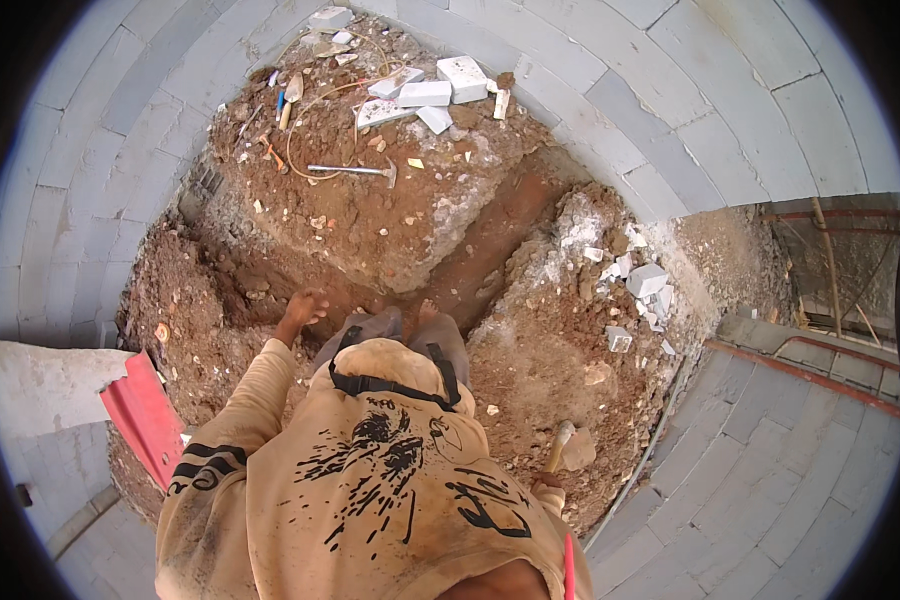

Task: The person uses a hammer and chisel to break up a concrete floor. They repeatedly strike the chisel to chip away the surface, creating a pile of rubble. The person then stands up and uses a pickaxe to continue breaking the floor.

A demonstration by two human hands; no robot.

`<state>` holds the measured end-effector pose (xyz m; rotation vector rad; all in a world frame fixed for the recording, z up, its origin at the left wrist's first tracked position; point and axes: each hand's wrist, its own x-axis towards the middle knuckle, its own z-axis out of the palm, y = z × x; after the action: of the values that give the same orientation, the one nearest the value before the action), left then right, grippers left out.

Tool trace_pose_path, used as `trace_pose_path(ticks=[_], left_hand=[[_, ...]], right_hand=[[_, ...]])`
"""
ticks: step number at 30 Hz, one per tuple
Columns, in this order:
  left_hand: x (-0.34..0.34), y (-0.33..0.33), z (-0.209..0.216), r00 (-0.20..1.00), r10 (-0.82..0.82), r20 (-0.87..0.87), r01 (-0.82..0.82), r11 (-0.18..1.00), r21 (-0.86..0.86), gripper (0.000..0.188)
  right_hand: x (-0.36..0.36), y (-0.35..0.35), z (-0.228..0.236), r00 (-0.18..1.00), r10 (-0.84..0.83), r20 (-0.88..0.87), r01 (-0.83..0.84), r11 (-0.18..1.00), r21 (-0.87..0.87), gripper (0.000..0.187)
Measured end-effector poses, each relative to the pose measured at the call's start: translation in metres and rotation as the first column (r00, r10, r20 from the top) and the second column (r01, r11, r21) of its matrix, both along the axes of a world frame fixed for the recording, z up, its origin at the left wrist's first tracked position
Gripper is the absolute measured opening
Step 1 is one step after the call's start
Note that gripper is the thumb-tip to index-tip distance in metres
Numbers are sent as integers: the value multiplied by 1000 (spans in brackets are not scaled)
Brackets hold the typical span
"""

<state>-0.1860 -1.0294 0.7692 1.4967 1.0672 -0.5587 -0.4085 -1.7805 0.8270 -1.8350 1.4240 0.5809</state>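
Observation:
My left hand (308,306) reaches out over the dirt at the edge of a dug trench (370,290), fingers apart and nothing in them. My right hand (547,482), low beside my body and partly hidden by the sleeve, is closed round the pale wooden handle of a short tool (556,452). The tool's upper end lies beside a flat brownish piece (578,450); I cannot make out its exact kind. My bare foot (428,311) is down in the trench. Ahead, on a mound of soil, lies a hammer (355,170) with a metal handle.
Grey block walls (660,95) surround the dug ground. White block pieces (425,94) lie at the back, broken ones (648,281) at right. A wooden-handled trowel (285,115) and a thin hose (315,100) rest at back left; a red sheet (145,415) leans at left.

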Motion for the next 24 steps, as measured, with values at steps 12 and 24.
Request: trace_pose_path(ticks=[12, 24], left_hand=[[-21, 35, -4, 995, 66, -73, -73, 994, -84, 31], [75, -33, 55, 976, -96, 196, 171, 893, -416, 54]], right_hand=[[9, 107, 39, 991, -100, 94, 87, 987, 135, 52], [134, 271, 144, 669, 659, 344, -697, 716, -15, 51]])
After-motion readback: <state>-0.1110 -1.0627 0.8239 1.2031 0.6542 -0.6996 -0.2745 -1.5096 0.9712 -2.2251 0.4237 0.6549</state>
